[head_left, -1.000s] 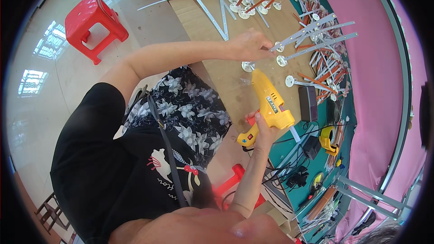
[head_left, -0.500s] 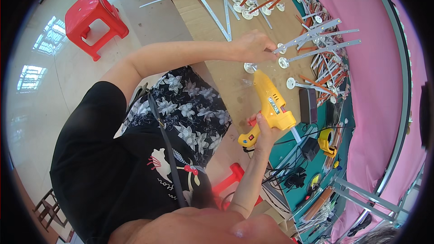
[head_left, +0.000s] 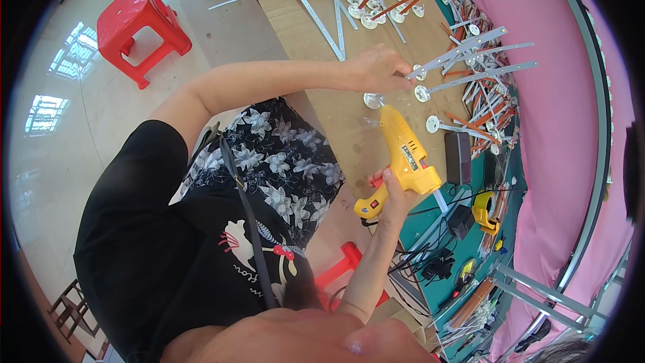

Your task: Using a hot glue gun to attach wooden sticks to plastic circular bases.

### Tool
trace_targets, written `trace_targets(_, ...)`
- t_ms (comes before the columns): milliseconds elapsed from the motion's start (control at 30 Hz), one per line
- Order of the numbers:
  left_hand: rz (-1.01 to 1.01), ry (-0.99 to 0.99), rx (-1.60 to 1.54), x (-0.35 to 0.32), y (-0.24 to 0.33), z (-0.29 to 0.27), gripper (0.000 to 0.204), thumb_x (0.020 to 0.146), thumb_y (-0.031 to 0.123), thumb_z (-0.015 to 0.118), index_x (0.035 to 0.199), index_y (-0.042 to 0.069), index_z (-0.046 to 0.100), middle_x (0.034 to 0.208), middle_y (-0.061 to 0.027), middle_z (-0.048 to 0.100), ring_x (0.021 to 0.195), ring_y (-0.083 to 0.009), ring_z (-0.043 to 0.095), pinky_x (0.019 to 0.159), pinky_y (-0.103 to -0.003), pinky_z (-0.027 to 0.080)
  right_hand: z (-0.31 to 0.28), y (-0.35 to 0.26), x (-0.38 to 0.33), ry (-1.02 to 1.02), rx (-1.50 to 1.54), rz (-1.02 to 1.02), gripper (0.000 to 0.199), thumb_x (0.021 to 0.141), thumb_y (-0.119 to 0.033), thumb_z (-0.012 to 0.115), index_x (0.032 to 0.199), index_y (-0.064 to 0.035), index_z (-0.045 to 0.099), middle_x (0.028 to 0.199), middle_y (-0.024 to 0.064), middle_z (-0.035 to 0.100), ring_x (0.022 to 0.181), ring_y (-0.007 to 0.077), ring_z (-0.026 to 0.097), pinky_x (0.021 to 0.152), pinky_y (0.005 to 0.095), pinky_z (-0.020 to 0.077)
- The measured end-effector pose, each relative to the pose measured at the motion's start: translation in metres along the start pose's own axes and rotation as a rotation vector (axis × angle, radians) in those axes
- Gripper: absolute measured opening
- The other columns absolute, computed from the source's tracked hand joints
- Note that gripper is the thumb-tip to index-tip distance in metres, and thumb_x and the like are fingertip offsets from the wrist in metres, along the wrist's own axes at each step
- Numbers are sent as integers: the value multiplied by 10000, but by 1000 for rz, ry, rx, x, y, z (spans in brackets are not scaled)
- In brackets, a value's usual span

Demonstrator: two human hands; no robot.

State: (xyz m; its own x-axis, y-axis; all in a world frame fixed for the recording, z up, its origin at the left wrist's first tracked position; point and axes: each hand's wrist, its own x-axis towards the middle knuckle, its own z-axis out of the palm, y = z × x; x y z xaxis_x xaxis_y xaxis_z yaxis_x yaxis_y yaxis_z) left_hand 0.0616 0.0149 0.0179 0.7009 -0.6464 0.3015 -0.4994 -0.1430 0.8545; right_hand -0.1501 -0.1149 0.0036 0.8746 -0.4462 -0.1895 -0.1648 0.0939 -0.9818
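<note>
and it looks like the gluing step, right hand (head_left: 395, 196) wrapped round the yellow glue gun (head_left: 406, 154) mid-frame, pointed at a white disc (head_left: 371, 101), left hand (head_left: 383, 68) pinching a metal strip (head_left: 453, 55) upper centre, the next move calling for steady aim!

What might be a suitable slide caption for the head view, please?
Right hand grips a yellow glue gun; left hand holds a pale strip.

View shifted slightly since 1 s ago: left hand (head_left: 381, 70), right hand (head_left: 395, 198), yellow glue gun (head_left: 402, 151) now marginally further right in frame.
</note>
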Motion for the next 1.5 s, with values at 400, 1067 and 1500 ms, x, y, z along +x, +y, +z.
trace_targets(400,-34,-13,5,1,0,-1,229,807,229,628,928,41,678,757,-133,659,668,-216,630,619,-313,470,-3,-3,-5,2,-7,-25,188,788,-24,566,949,43,498,688,116,575,606,195,590,561,291,493)
trace_targets(1067,19,-7,-59,-3,1,4,171,765,200,624,875,80,677,638,-116,602,566,-247,578,562,-357,436,-2,-21,-5,19,-142,82,190,771,-45,581,934,33,522,702,114,596,605,196,610,527,275,494)
trace_targets(1500,169,-231,-165,-3,-13,-7,250,838,210,595,997,22,640,921,-113,646,834,-208,620,745,-314,474,-40,10,-18,31,190,16,323,774,-59,605,1058,15,469,750,140,591,667,247,615,535,299,505)
